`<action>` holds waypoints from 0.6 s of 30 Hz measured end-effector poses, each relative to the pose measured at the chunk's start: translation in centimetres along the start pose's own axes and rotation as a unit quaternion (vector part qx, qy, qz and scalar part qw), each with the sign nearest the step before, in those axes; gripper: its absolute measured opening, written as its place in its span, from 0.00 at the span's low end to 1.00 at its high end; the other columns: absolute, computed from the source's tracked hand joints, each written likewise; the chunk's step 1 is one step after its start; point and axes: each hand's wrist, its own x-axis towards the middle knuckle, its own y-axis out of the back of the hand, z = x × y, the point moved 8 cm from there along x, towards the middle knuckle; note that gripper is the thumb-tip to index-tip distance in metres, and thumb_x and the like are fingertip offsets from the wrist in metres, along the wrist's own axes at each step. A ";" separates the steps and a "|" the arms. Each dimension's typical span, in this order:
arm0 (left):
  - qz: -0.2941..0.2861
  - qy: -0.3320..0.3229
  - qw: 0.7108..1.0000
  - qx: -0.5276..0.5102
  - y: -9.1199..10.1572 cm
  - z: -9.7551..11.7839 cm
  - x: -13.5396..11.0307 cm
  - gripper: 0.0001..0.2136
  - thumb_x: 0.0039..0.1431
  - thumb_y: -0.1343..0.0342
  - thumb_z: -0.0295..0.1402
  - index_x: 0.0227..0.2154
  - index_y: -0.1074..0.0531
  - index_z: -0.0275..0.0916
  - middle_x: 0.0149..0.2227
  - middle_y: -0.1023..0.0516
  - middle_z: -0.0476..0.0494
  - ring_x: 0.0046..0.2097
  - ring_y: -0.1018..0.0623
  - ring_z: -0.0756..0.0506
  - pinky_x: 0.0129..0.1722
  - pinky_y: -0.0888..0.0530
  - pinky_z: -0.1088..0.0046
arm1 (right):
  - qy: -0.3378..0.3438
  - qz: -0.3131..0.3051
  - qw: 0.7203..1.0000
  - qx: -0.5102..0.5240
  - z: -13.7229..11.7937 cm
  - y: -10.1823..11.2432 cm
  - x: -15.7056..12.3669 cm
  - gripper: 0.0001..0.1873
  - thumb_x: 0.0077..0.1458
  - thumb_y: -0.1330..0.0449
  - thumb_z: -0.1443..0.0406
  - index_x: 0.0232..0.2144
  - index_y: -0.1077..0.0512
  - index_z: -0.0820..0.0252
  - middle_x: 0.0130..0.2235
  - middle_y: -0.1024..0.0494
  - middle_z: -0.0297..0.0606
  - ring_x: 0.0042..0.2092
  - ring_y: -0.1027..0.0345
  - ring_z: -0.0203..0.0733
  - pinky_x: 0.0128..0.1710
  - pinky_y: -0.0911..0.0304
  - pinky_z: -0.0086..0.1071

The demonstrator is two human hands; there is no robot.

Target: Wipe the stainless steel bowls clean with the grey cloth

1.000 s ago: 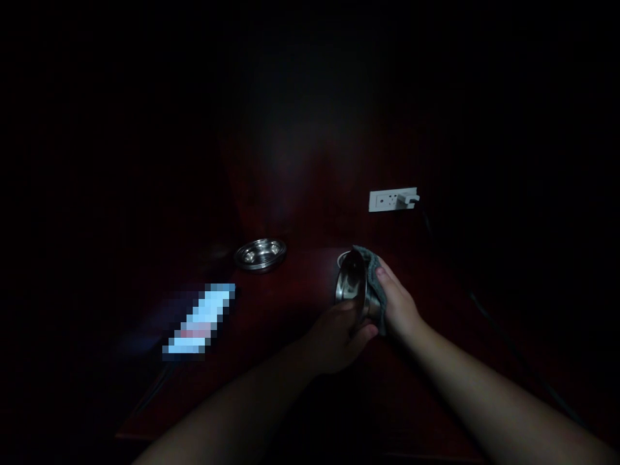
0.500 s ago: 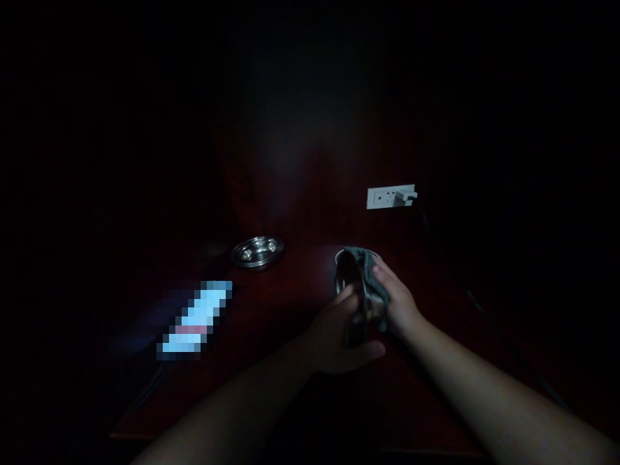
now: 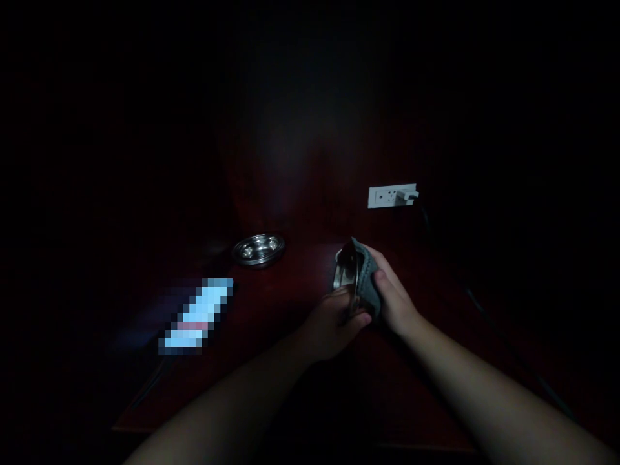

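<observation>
A shiny metal bowl point(image 3: 345, 276) is tipped on its side between my hands, its opening turned to the left. My left hand point(image 3: 329, 328) grips the near rim, fingers inside and thumb outside. Wrapped over the bowl's right side is a grey cloth point(image 3: 371, 296), its edge folded at the rim. My right hand point(image 3: 396, 298) presses this cloth against the bowl from the right, its thumb toward me; the other fingertips are hidden behind the cloth.
Steel dishes point(image 3: 259, 252), seemingly stacked, sit left of the bowl on the dark red table point(image 3: 271, 300). A glowing, pixelated phone-like screen point(image 3: 198, 316) lies front left. A socket panel point(image 3: 382, 197) with a plugged-in adapter point(image 3: 407, 194) is behind. A cable runs along the right. Surroundings are very dark.
The cloth now covers more of the bowl's right side and reaches over its rim. My left hand has closed in on the near rim, its thumb drawn up and slightly left.
</observation>
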 end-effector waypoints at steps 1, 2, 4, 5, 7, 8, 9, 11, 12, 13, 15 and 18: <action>-0.004 -0.009 1.000 0.012 0.0 0.1 0.1 0.07 0.58 0.50 0.32 0.31 0.30 0.35 0.38 0.27 0.42 0.42 0.28 0.46 0.46 0.32 0.67 | -0.018 0.018 1.000 0.015 0.4 0.3 0.1 0.28 0.59 0.55 0.47 0.56 0.39 0.50 0.59 0.35 0.37 0.60 0.44 0.47 0.62 0.52 0.43; -0.007 -0.016 1.000 0.022 0.0 0.2 0.1 0.07 0.59 0.50 0.32 0.30 0.31 0.35 0.37 0.27 0.43 0.41 0.29 0.46 0.46 0.32 0.67 | -0.035 0.035 0.999 0.021 0.8 0.5 0.1 0.27 0.59 0.56 0.47 0.55 0.37 0.49 0.58 0.34 0.36 0.60 0.44 0.47 0.62 0.52 0.42; -0.015 -0.025 0.999 0.037 0.0 0.2 0.2 0.07 0.59 0.51 0.32 0.30 0.31 0.35 0.36 0.28 0.43 0.41 0.29 0.46 0.47 0.32 0.66 | -0.057 0.053 0.997 0.014 1.3 0.8 0.2 0.25 0.59 0.54 0.47 0.53 0.35 0.49 0.57 0.33 0.35 0.60 0.43 0.46 0.62 0.53 0.42; -0.020 -0.028 0.999 0.042 -0.1 0.2 0.2 0.07 0.59 0.51 0.31 0.29 0.32 0.35 0.36 0.28 0.42 0.42 0.29 0.46 0.47 0.32 0.66 | -0.060 0.052 0.997 0.008 1.3 0.8 0.3 0.25 0.58 0.53 0.48 0.53 0.35 0.50 0.57 0.32 0.35 0.60 0.43 0.47 0.62 0.53 0.42; -0.028 -0.033 0.998 0.049 -0.1 0.1 0.3 0.06 0.59 0.51 0.31 0.28 0.32 0.36 0.37 0.28 0.42 0.43 0.30 0.45 0.48 0.33 0.65 | -0.056 0.040 0.998 0.002 1.2 0.6 0.4 0.25 0.58 0.50 0.49 0.54 0.36 0.51 0.58 0.33 0.36 0.59 0.42 0.47 0.62 0.53 0.43; -0.030 -0.036 0.998 0.050 -0.1 0.1 0.3 0.06 0.59 0.51 0.31 0.29 0.32 0.36 0.37 0.28 0.41 0.43 0.30 0.45 0.48 0.33 0.65 | -0.052 0.035 0.998 0.003 1.1 0.6 0.4 0.25 0.58 0.50 0.49 0.54 0.36 0.51 0.58 0.33 0.36 0.59 0.42 0.47 0.61 0.53 0.43; -0.033 -0.039 0.997 0.050 -0.1 0.1 0.3 0.06 0.59 0.51 0.30 0.29 0.32 0.36 0.38 0.27 0.41 0.44 0.30 0.45 0.49 0.33 0.65 | -0.051 0.033 0.998 0.004 1.1 0.6 0.4 0.25 0.58 0.50 0.50 0.55 0.37 0.51 0.58 0.34 0.37 0.59 0.42 0.47 0.61 0.53 0.43; -0.038 -0.046 0.997 0.050 -0.1 0.1 0.3 0.06 0.59 0.51 0.30 0.30 0.31 0.35 0.39 0.27 0.41 0.45 0.30 0.45 0.50 0.33 0.64 | -0.057 0.035 0.998 0.007 1.2 0.7 0.4 0.25 0.58 0.50 0.50 0.54 0.37 0.51 0.57 0.33 0.37 0.58 0.41 0.47 0.61 0.52 0.43; -0.041 -0.050 0.997 0.049 -0.1 0.2 0.3 0.06 0.59 0.51 0.30 0.30 0.31 0.35 0.39 0.27 0.40 0.45 0.30 0.45 0.50 0.33 0.64 | -0.061 0.038 0.997 0.007 1.3 0.7 0.3 0.25 0.58 0.49 0.50 0.54 0.36 0.51 0.56 0.32 0.37 0.58 0.41 0.47 0.61 0.52 0.43; -0.044 -0.054 0.996 0.049 -0.2 0.2 0.3 0.06 0.59 0.51 0.29 0.31 0.30 0.35 0.40 0.27 0.40 0.45 0.30 0.45 0.50 0.33 0.65 | -0.066 0.042 0.997 0.006 1.4 0.8 0.3 0.25 0.58 0.49 0.50 0.53 0.36 0.51 0.56 0.31 0.37 0.57 0.40 0.47 0.60 0.51 0.43; -0.048 -0.059 0.996 0.048 -0.2 0.1 0.3 0.07 0.59 0.51 0.30 0.31 0.30 0.35 0.40 0.27 0.40 0.45 0.30 0.45 0.50 0.33 0.65 | -0.079 0.046 0.996 0.003 1.6 0.9 0.2 0.25 0.57 0.49 0.49 0.53 0.36 0.51 0.55 0.31 0.37 0.56 0.39 0.48 0.59 0.49 0.44; -0.043 -0.058 0.996 0.045 -0.2 0.0 0.2 0.07 0.59 0.51 0.30 0.31 0.30 0.34 0.40 0.27 0.40 0.45 0.29 0.45 0.50 0.34 0.64 | -0.090 0.041 0.995 0.003 1.7 0.9 0.2 0.25 0.56 0.48 0.49 0.53 0.36 0.50 0.53 0.30 0.37 0.55 0.38 0.47 0.58 0.48 0.44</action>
